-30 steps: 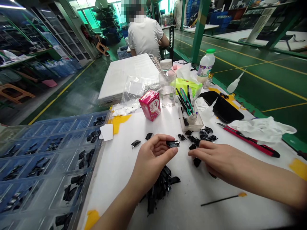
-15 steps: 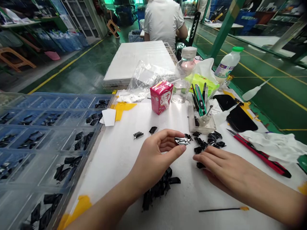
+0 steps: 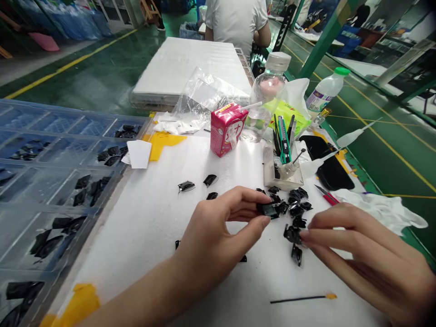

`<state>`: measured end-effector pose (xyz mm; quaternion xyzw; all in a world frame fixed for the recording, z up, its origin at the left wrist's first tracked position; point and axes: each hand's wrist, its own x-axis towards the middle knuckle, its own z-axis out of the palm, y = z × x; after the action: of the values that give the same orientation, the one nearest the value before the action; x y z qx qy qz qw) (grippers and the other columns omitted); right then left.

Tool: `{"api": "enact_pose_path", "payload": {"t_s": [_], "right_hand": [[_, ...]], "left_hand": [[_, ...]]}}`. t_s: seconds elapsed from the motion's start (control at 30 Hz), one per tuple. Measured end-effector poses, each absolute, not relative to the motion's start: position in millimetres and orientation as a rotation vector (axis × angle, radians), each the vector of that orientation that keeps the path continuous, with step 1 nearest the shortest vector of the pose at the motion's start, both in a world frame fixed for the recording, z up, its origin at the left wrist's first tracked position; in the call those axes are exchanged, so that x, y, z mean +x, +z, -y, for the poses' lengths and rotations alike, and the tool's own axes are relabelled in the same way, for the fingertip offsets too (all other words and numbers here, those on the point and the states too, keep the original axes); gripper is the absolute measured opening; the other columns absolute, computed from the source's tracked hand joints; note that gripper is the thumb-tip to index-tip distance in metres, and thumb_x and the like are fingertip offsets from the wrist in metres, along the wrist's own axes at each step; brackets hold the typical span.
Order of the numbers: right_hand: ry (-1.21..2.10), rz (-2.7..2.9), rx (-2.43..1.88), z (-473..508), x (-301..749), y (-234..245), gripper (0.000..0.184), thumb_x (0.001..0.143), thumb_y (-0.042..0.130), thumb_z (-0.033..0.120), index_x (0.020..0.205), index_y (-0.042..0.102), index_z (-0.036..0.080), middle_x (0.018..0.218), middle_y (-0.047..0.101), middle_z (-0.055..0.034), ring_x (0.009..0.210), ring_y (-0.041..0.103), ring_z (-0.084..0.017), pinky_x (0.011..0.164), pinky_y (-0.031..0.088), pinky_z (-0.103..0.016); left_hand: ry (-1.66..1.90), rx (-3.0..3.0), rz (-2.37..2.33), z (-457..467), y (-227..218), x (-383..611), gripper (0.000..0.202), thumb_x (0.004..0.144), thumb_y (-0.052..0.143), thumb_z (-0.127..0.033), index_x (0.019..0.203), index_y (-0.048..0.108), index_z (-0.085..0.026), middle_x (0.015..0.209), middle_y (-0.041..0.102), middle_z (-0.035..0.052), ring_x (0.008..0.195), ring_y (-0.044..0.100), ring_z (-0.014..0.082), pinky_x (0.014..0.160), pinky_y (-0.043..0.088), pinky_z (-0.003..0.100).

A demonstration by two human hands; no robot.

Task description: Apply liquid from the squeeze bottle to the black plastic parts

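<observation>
My left hand (image 3: 218, 229) pinches a small black plastic part (image 3: 270, 209) between thumb and fingers, just above the white table (image 3: 160, 218). My right hand (image 3: 361, 259) is raised slightly, and its fingertips pinch another small black part (image 3: 293, 234) at the edge of a scatter of black parts (image 3: 294, 202). Another black part (image 3: 296, 254) lies just below those fingertips. Two loose black parts (image 3: 186, 186) lie further left on the table.
Blue compartment trays (image 3: 68, 181) holding black parts fill the left. Behind stand a pink drink carton (image 3: 226, 128), a clear bottle (image 3: 267, 97), a tool cup (image 3: 284, 163), a black phone (image 3: 329, 165) and a white glove (image 3: 381, 206). A thin black stick (image 3: 299, 298) lies near. A person in white sits beyond.
The view has tipped down and closer. My left hand has kept its part and shifted slightly right. My right hand has lifted off the table and closed its fingertips on a black part.
</observation>
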<state>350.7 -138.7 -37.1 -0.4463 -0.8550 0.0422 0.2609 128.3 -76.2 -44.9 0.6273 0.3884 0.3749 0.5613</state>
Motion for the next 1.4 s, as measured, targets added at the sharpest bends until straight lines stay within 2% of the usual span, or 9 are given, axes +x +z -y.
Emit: {"api": "enact_pose_path", "payload": {"t_s": [0.17,0.4,0.63,0.77,0.9,1.03,1.2,1.3,1.4], "right_hand": [[0.071,2.256,-1.16,143,349,-36,0.028,0.089,0.052,0.009,0.11,0.063,0.025,0.082,0.065,-0.0035,0.071,0.064,-0.016,0.057,0.05,-0.029],[0.085,2.248,-1.195,142,351,-42,0.032,0.089,0.054,0.013,0.112,0.066,0.031,0.079,0.067,-0.0024,0.067,0.066,-0.017,0.057,0.051,-0.029],[0.063,2.267,-1.179,141,352,-43,0.029,0.091,0.052,0.014,0.111,0.066,0.031,0.08,0.067,-0.0029,0.068,0.066,-0.017,0.057,0.051,-0.028],[0.07,2.267,-1.166,140,351,-41,0.029,0.091,0.053,0.012,0.109,0.066,0.03,0.081,0.066,-0.0029,0.068,0.065,-0.017,0.057,0.051,-0.028],[0.068,2.3,-1.145,140,349,-42,0.03,0.088,0.053,0.005,0.107,0.064,0.026,0.083,0.065,-0.0034,0.07,0.063,-0.015,0.059,0.051,-0.027],[0.062,2.337,-1.13,138,347,-39,0.026,0.089,0.052,0.004,0.105,0.063,0.021,0.087,0.064,-0.0059,0.075,0.062,-0.014,0.061,0.051,-0.026],[0.068,2.346,-1.191,135,344,-34,0.024,0.09,0.051,0.006,0.101,0.064,0.023,0.093,0.069,-0.0056,0.078,0.066,-0.014,0.066,0.054,-0.027],[0.105,2.325,-1.15,136,347,-37,0.022,0.09,0.053,0.009,0.102,0.065,0.022,0.102,0.071,-0.0066,0.085,0.069,-0.016,0.074,0.056,-0.027],[0.165,2.3,-1.154,138,350,-39,0.021,0.089,0.055,0.011,0.103,0.067,0.022,0.102,0.073,-0.0056,0.087,0.07,-0.017,0.078,0.057,-0.027]], "left_hand": [[0.899,1.657,-0.873,81,-47,128,0.016,0.081,0.071,-0.013,0.095,0.069,-0.02,0.087,0.077,-0.0024,0.076,0.075,0.0124,0.073,0.06,0.015],[0.887,1.831,-0.816,83,-52,128,0.016,0.085,0.068,-0.015,0.101,0.068,-0.019,0.089,0.078,-0.0004,0.076,0.076,0.0151,0.074,0.061,0.019],[0.905,1.979,-0.796,83,-51,128,0.013,0.086,0.068,-0.013,0.099,0.069,-0.014,0.085,0.079,0.0002,0.072,0.076,0.011,0.072,0.057,0.012],[0.905,2.147,-0.781,84,-51,126,0.014,0.087,0.066,-0.014,0.1,0.069,-0.013,0.083,0.079,0.0001,0.066,0.075,0.0113,0.066,0.057,0.014],[0.924,2.384,-0.73,84,-53,124,0.016,0.09,0.061,-0.013,0.102,0.07,-0.013,0.084,0.08,0.0018,0.063,0.075,0.0135,0.062,0.056,0.019],[0.892,2.504,-0.673,82,-51,122,0.019,0.09,0.058,-0.009,0.103,0.071,-0.013,0.081,0.08,0.0039,0.065,0.075,0.0155,0.06,0.055,0.02],[0.878,2.484,-0.628,81,-53,122,0.021,0.09,0.056,-0.008,0.103,0.07,-0.015,0.077,0.079,0.0031,0.064,0.074,0.0154,0.057,0.056,0.02],[1.008,2.401,-0.576,79,-58,122,0.018,0.089,0.058,-0.007,0.104,0.067,-0.012,0.079,0.079,0.0032,0.064,0.074,0.0137,0.057,0.056,0.019],[1.005,2.338,-0.5,78,-61,123,0.02,0.087,0.06,-0.005,0.107,0.065,-0.007,0.083,0.078,0.0047,0.066,0.073,0.0121,0.058,0.056,0.018]]}}
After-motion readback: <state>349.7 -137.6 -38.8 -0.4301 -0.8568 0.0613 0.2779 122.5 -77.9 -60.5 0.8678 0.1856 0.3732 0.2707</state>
